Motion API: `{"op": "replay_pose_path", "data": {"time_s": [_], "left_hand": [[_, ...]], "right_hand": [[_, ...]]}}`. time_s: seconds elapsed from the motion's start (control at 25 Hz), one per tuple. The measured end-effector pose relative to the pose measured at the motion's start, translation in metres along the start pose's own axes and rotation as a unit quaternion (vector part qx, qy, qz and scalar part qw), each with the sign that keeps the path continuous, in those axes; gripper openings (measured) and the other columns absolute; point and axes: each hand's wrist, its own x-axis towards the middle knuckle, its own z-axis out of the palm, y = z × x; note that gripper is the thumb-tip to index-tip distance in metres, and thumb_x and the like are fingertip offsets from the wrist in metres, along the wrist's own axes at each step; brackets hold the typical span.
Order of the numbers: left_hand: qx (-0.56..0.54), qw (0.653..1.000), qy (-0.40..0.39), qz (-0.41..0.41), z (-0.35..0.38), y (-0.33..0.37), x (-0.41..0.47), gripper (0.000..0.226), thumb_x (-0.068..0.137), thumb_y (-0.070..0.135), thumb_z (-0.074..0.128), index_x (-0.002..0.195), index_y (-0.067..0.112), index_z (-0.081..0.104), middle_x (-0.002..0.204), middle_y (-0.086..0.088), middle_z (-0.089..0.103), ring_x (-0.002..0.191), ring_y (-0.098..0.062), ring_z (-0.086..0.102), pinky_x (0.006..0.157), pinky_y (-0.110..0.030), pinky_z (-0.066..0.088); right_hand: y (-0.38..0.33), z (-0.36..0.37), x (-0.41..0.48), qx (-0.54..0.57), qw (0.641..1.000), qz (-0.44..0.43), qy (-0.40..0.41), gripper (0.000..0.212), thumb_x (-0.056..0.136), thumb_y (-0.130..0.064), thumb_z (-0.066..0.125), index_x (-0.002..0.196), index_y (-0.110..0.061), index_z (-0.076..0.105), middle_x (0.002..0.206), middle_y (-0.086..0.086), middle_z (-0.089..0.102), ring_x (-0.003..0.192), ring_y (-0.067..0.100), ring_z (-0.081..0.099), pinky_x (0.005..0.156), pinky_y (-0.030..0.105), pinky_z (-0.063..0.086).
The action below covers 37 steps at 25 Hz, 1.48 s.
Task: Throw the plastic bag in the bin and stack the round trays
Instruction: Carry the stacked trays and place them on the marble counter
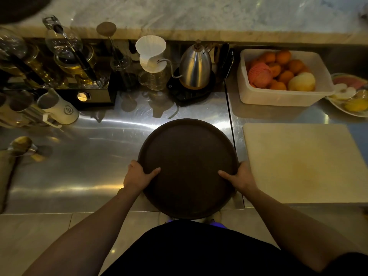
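Note:
A dark brown round tray (188, 152) is held over the front edge of the steel counter (89, 156), its near rim overhanging the floor. My left hand (137, 176) grips its left rim with the thumb lying on the tray's surface. My right hand (241, 178) grips the right rim in the same way. Whether the tray rests on the counter or floats just above it, I cannot tell. No plastic bag and no bin are in view, and only one tray shows.
A pale cutting board (302, 162) lies right of the tray. Behind it stands a white tub of fruit (282, 96) and a fruit plate (350, 96). A kettle (196, 66), a dripper (151, 54), glassware (63, 46) and a white pitcher (59, 108) crowd the back and left.

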Motion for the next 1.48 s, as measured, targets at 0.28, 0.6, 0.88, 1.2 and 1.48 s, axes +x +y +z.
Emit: {"op": "replay_pose_path", "data": {"time_s": [0.28, 0.6, 0.88, 1.2, 1.48], "left_hand": [[-0.135, 0.990, 0.030, 0.009, -0.011, -0.001, -0.001, 0.087, 0.064, 0.051, 0.084, 0.124, 0.004, 0.041, 0.122, -0.015, 0.056, 0.110, -0.034, 0.059, 0.080, -0.041, 0.053], [-0.190, 0.979, 0.059, 0.036, -0.050, -0.004, -0.020, 0.084, 0.063, 0.052, 0.084, 0.124, 0.008, 0.047, 0.120, -0.010, 0.059, 0.108, -0.030, 0.061, 0.080, -0.039, 0.054], [-0.221, 0.969, 0.088, 0.066, -0.116, 0.006, -0.050, 0.083, 0.064, 0.049, 0.084, 0.125, 0.010, 0.043, 0.116, -0.005, 0.055, 0.107, -0.028, 0.059, 0.083, -0.041, 0.054], [-0.279, 0.946, 0.151, 0.068, -0.199, 0.006, -0.090, 0.099, 0.057, 0.059, 0.082, 0.134, 0.011, 0.042, 0.131, -0.007, 0.054, 0.114, -0.026, 0.056, 0.088, -0.043, 0.051], [-0.298, 0.922, 0.244, 0.039, -0.264, 0.022, -0.123, 0.108, 0.053, 0.063, 0.079, 0.141, 0.017, 0.038, 0.140, -0.008, 0.051, 0.119, -0.031, 0.055, 0.087, -0.046, 0.052]], "right_hand": [[-0.012, 0.000, -0.013, 0.119, 0.989, -0.018, 0.081, 0.065, 0.074, -0.048, 0.078, 0.122, -0.009, 0.059, 0.108, 0.005, 0.065, 0.100, 0.026, 0.064, 0.084, 0.037, 0.055], [-0.046, -0.008, -0.049, 0.179, 0.973, -0.063, 0.128, 0.047, 0.075, -0.033, 0.080, 0.112, -0.008, 0.065, 0.103, 0.008, 0.070, 0.091, 0.025, 0.067, 0.080, 0.039, 0.058], [-0.099, -0.020, -0.094, 0.217, 0.960, -0.102, 0.142, 0.037, 0.076, -0.029, 0.078, 0.106, -0.014, 0.062, 0.097, 0.000, 0.067, 0.090, 0.019, 0.066, 0.078, 0.038, 0.058], [-0.173, -0.030, -0.131, 0.253, 0.947, -0.157, 0.120, 0.041, 0.078, -0.025, 0.076, 0.115, -0.016, 0.060, 0.103, -0.004, 0.064, 0.095, 0.016, 0.064, 0.080, 0.035, 0.056], [-0.251, -0.056, -0.127, 0.258, 0.932, -0.248, 0.057, 0.042, 0.077, -0.024, 0.076, 0.114, -0.022, 0.055, 0.117, 0.002, 0.062, 0.105, 0.022, 0.062, 0.086, 0.040, 0.054]]}}
